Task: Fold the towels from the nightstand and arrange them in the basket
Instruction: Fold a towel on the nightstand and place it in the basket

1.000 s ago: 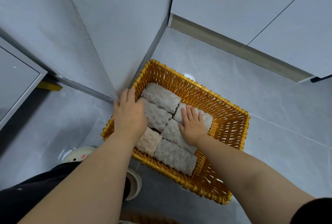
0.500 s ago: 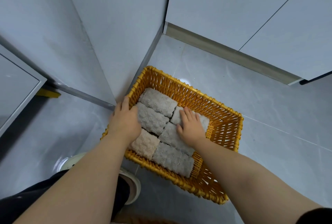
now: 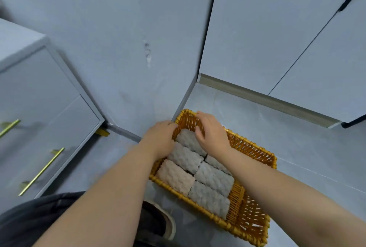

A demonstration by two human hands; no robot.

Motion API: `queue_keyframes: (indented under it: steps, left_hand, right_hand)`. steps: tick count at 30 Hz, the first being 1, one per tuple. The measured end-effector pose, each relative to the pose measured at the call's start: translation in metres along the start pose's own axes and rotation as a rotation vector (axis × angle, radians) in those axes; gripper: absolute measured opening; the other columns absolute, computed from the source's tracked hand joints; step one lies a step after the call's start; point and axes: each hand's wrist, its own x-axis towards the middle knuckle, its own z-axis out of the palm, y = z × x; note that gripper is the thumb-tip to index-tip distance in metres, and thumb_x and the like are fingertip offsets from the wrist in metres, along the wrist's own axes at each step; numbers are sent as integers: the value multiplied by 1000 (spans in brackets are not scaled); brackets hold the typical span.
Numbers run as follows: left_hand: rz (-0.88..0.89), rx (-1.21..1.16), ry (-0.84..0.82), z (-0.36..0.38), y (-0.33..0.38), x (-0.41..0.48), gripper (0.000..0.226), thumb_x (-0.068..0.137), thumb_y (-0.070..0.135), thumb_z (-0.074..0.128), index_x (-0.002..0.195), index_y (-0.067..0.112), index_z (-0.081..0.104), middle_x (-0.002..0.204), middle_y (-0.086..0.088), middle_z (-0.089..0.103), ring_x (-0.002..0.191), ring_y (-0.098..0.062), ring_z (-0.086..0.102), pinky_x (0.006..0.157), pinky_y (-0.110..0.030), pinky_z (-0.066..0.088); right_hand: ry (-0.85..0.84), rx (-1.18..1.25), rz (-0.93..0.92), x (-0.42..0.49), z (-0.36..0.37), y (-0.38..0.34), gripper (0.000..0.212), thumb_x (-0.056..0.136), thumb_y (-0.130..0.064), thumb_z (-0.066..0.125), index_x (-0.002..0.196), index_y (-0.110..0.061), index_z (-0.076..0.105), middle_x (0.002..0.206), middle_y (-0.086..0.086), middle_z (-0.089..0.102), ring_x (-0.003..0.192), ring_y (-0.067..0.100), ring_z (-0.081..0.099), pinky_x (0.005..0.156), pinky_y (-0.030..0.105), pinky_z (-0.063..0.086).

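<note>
Seems nearly done: six folded towels [image 3: 213, 179] packed in basket [image 3: 255, 149], lower centre. Gripping far rim with right hand [image 3: 213, 134], fingers curled; left hand [image 3: 160, 140] at rim, hold unclear.

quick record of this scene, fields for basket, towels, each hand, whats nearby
basket: orange wicker, on grey floor
towels: six folded ones visible, two rows at its left end; nearest left one beige, others grey
left hand: at left rim, grip blurred
right hand: fingers curled over far rim, thumb inside
nearby: nightstand with brass handles, to the left
</note>
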Motion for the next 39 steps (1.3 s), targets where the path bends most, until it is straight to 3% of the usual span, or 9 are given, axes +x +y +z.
queue_keyframes:
  steps: [5,9,14,19,22,27,32,35,39]
  left_hand:
    - [-63,76,73,-61,-19,-42,44,94,17,45,139,16,43,143,-5,44,132,-23,37,108,-34,33]
    - [-101,122,169,-105,-43,-82,42,95,19,45,137,18,46,142,-4,46,130,-22,40,105,-33,34]
    - [-182,100,398,-158,-78,-138,40,96,18,46,135,18,49,136,-4,51,127,-21,43,103,-34,36]
    - [-316,103,652,-205,-125,-201,40,95,19,48,135,17,50,139,-2,50,128,-20,42,102,-32,35]
    - [-411,58,755,-215,-156,-231,41,94,18,49,136,18,49,141,-1,48,130,-19,39,104,-32,34]
    - [-543,-66,869,-209,-206,-259,49,93,16,51,141,19,41,147,0,41,135,-19,33,107,-28,28]
    - [-638,-258,875,-200,-248,-265,59,94,24,53,147,16,29,156,-6,24,144,-22,17,115,-31,14]
    - [-730,-214,683,-195,-270,-265,66,96,36,48,150,16,17,159,-8,10,147,-25,3,117,-34,8]
    - [-735,-174,610,-199,-291,-266,73,96,43,46,152,18,7,160,-6,-2,147,-25,-8,118,-36,5]
  right_hand:
    - [117,70,-233,24,-28,-64,33,85,-20,47,107,-2,64,100,10,67,94,20,59,80,28,48]
    - [186,131,-362,35,-36,-120,33,85,-20,48,106,-1,66,99,10,69,92,20,62,84,19,44]
    - [186,280,-408,66,-43,-205,38,86,-25,45,114,-4,62,105,6,67,92,18,63,74,24,50]
    - [122,352,-405,113,-49,-302,39,90,-21,52,127,-9,54,119,4,60,107,17,56,82,26,43]
    - [56,361,-420,133,-44,-352,41,91,-22,52,132,-14,49,128,1,55,116,17,51,91,33,43]
    - [-52,403,-403,151,-26,-414,46,92,-25,48,136,-15,43,133,2,51,123,18,44,96,32,38]
    - [-160,551,-237,167,13,-460,46,90,-26,51,134,-14,44,133,3,51,121,19,47,88,29,39]
    - [-247,650,-111,175,44,-478,48,91,-25,52,136,-12,42,137,7,47,126,22,44,98,31,36]
    - [-191,573,-183,193,64,-489,52,87,-19,56,136,-10,41,140,7,41,129,23,38,105,35,36]
